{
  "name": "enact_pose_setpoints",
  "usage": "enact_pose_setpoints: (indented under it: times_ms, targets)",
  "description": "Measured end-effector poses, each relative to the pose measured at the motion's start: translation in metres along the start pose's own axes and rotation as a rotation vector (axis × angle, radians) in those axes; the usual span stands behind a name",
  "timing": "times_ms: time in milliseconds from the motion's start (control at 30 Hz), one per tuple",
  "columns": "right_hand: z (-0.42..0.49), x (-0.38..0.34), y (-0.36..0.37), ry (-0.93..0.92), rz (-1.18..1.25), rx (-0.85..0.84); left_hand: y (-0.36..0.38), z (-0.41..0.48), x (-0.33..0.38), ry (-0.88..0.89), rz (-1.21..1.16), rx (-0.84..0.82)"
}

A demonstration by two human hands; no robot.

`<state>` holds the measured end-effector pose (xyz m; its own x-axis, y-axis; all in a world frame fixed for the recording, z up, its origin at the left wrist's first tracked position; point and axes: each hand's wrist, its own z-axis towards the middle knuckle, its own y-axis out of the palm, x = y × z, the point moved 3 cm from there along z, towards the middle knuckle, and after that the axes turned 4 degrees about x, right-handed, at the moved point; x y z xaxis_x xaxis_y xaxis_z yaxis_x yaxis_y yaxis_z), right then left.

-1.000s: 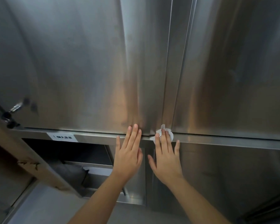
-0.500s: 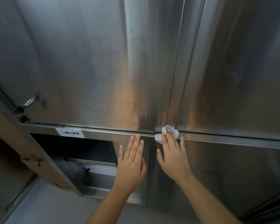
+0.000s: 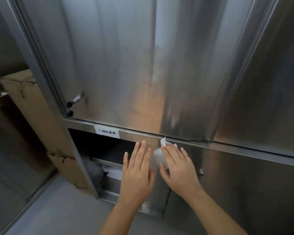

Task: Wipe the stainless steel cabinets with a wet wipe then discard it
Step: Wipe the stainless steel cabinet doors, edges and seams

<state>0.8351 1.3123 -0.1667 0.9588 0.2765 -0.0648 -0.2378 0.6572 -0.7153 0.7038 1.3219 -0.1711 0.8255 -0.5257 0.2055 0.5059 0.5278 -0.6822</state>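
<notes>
At 6 o'clock in the head view, both forearms reach up to the lower cabinet door, just beneath the horizontal rail that divides it from the upper cabinet door. The right hand lies flat, fingers straight and slightly spread, pressing the wet wipe against the steel; one corner of the wipe stands up at the rail, at 12 o'clock from the fingertips. The left hand lies just beside it at 9 o'clock, fingers straight and close together, holding nothing and resting on the left edge of the same door. An open compartment sits at 9 o'clock from the hands, under a white label; a keyed lock and a cardboard box lie further out at 10 o'clock. Task status, as a judgement: wiping is in progress along the rail and the top of the lower door. How much of the steel is already wiped cannot be read from its streaked sheen. The discard step is not yet done, and no bin is in view. Compared with the frame half a second ago, the wipe was bunched on the rail directly below the seam between the upper doors; it now lies flatter and lower, and both hands sit further toward 9 o'clock from that seam, nearer the label.
</notes>
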Motion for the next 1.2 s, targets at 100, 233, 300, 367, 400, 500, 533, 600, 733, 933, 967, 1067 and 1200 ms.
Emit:
enact_pose_setpoints:
  times_ms: [100,233,300,367,400,500,533,600,733,933,967,1067,1200]
  targets:
    - [0.011,-0.033,0.005,-0.031,0.023,0.028,-0.019,-0.009,-0.026,-0.027,0.037,0.000]
    - [0.026,-0.079,0.013,-0.079,0.035,0.042,-0.044,-0.021,-0.065,-0.075,0.056,-0.015]
    - [0.033,-0.099,0.019,-0.090,0.061,0.036,-0.053,-0.026,-0.083,-0.076,0.065,-0.008]
    - [0.038,-0.115,0.028,-0.092,0.093,0.041,-0.062,-0.027,-0.100,-0.101,0.073,-0.009]
    - [0.042,-0.122,0.032,-0.090,0.114,0.036,-0.065,-0.026,-0.107,-0.111,0.078,-0.007]
    - [0.057,-0.139,0.042,-0.099,0.154,0.038,-0.076,-0.020,-0.127,-0.122,0.106,0.005]
    - [0.063,-0.143,0.046,-0.105,0.163,0.045,-0.078,-0.016,-0.134,-0.126,0.112,0.013]
    - [0.078,-0.151,0.054,-0.116,0.176,0.052,-0.082,-0.010,-0.148,-0.136,0.119,0.030]
    - [0.110,-0.160,0.075,-0.113,0.197,0.071,-0.082,0.010,-0.179,-0.131,0.093,0.089]
    - [0.167,-0.158,0.099,-0.110,0.234,0.171,-0.073,0.066,-0.222,-0.087,0.084,0.083]
    - [0.175,-0.157,0.102,-0.110,0.230,0.189,-0.072,0.077,-0.228,-0.073,0.089,0.072]
    - [0.200,-0.152,0.108,-0.104,0.226,0.247,-0.070,0.109,-0.243,-0.039,0.105,0.065]
    - [0.225,-0.151,0.113,-0.116,0.208,0.330,-0.070,0.138,-0.257,-0.025,0.095,0.142]
